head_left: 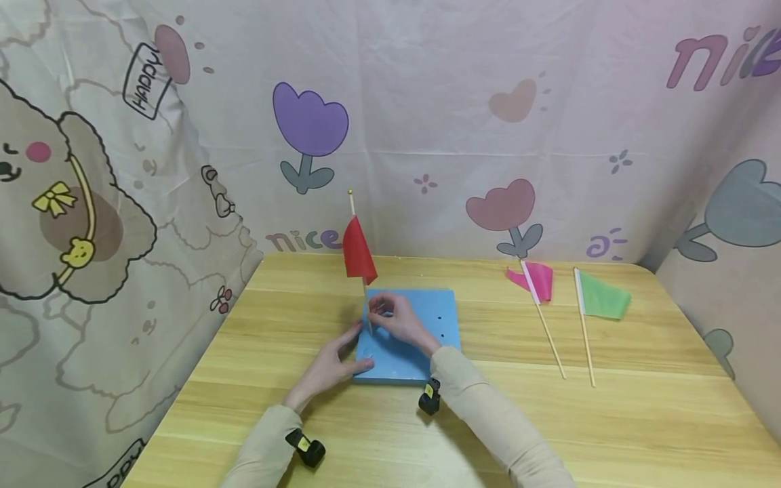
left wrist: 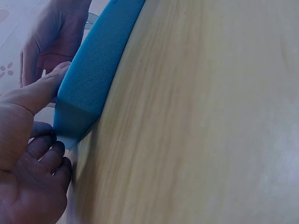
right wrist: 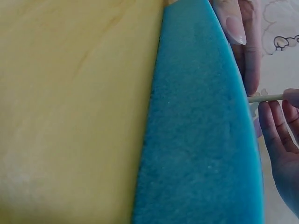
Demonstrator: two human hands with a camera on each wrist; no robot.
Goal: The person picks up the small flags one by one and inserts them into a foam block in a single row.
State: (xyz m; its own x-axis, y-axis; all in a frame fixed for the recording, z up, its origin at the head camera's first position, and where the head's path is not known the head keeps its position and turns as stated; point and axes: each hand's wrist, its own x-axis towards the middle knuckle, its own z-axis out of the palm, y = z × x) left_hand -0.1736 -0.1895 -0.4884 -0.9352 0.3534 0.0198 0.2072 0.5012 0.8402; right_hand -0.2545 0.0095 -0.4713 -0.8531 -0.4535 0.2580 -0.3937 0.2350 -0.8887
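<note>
Head: right hand point(head_left: 396, 317) pinches the red flag point(head_left: 358, 251) by its stick point(head_left: 365, 293) at the blue board's point(head_left: 399, 356) nine o'clock; left hand point(head_left: 329, 366), spread, touches its eight-o'clock edge. Left wrist: board's thick side. Right wrist: stick's pale tip end, fingers alongside.

Pale cloth point(head_left: 403, 88) printed with tulips point(head_left: 310, 122) hangs behind and beside a wood-grain table point(head_left: 647, 434).

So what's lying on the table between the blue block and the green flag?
The pink flag lies between the blue block and the green flag, nearer the green one; the head view shows it.
</note>
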